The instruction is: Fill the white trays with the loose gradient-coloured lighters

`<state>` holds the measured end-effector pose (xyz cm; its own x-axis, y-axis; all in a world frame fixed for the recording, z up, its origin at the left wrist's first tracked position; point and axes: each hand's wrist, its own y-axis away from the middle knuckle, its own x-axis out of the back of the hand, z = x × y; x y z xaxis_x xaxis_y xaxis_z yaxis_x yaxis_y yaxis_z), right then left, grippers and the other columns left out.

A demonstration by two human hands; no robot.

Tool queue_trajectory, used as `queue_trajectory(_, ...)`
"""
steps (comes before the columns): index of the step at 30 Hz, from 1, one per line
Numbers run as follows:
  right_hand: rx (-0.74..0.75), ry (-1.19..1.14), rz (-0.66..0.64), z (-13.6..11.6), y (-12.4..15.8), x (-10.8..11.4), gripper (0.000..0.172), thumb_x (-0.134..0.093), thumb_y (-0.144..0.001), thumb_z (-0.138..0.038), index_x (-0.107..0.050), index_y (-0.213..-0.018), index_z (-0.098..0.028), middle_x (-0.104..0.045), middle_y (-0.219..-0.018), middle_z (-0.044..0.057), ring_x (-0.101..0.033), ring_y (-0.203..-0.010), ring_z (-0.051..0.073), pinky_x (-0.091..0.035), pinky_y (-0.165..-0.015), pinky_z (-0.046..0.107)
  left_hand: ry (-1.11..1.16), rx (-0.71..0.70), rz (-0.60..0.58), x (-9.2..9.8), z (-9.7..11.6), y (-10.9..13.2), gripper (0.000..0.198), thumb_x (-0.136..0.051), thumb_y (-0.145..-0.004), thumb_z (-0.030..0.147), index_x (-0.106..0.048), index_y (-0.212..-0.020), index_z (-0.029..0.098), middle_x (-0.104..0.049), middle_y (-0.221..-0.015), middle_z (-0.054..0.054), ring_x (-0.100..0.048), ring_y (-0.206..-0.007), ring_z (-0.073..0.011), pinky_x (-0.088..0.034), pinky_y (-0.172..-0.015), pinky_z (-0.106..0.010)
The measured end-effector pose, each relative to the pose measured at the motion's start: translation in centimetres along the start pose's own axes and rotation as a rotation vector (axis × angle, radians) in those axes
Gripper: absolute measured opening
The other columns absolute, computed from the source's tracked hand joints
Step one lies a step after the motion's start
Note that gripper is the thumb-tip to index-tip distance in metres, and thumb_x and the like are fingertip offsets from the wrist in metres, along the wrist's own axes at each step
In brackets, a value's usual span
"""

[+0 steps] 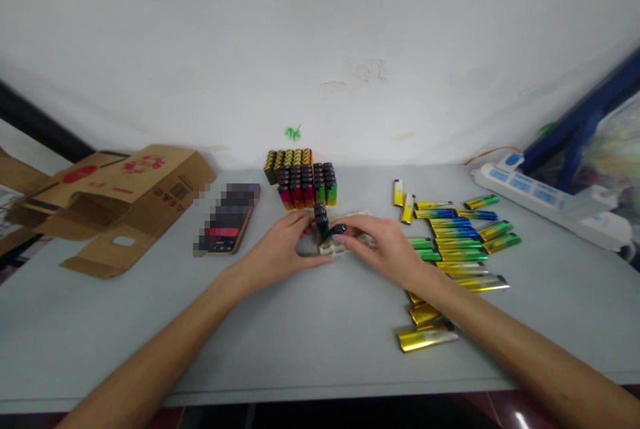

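Observation:
A pale, low tray (341,250) with moulded slots lies between my hands, partly covered by them. Several dark-topped lighters (321,215) stand upright along its left side. My left hand (283,245) curves around that side, thumb along the front edge and fingers behind, steadying the tray. Between the thumb and fingers of my right hand (383,245) is a tilted lighter (340,229) with a black top, held over the tray beside the standing ones. Its lower part is hidden.
Behind the tray stand upright lighters in blocks (305,185). Loose metallic lighters (457,235) lie on the grey table (300,342) around my right forearm. A phone (230,219) and an open cardboard box (140,182) are at left, a white power strip (550,202) at right.

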<state>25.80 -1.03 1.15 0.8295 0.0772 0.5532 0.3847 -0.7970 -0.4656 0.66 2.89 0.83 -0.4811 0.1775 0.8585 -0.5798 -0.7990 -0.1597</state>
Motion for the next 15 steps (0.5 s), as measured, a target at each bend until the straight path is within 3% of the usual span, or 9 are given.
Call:
queue_trajectory(6, 0.185, 0.184, -0.1, 0.6, -0.2, 0.2, 0.024, -0.056, -0.115, -0.032, -0.071, -0.125, -0.017, -0.081, -0.11, 0.013, -0.077, -0.098, 0.024, -0.062, -0.089, 0.037, 0.002, -0.031, 0.014, -0.3, -0.2, 0.0, 0.056, -0.082, -0.085, 0.071, -0.066, -0.108, 0.022, -0.072, -0.109, -0.01, -0.07, -0.105, -0.0325, -0.059, -0.099, -0.047)
queue_trajectory(15, 0.087, 0.282, -0.155, 0.6, -0.6, -0.9, 0.025, -0.053, -0.116, -0.037, -0.066, -0.128, -0.018, -0.079, -0.112, 0.013, -0.077, -0.101, 0.028, -0.062, -0.088, 0.042, 0.014, -0.024, -0.002, -0.2, 0.1, 0.0, 0.06, -0.084, -0.086, 0.065, -0.069, -0.121, 0.02, -0.074, -0.121, -0.014, -0.072, -0.114, -0.0346, -0.058, -0.105, -0.049)
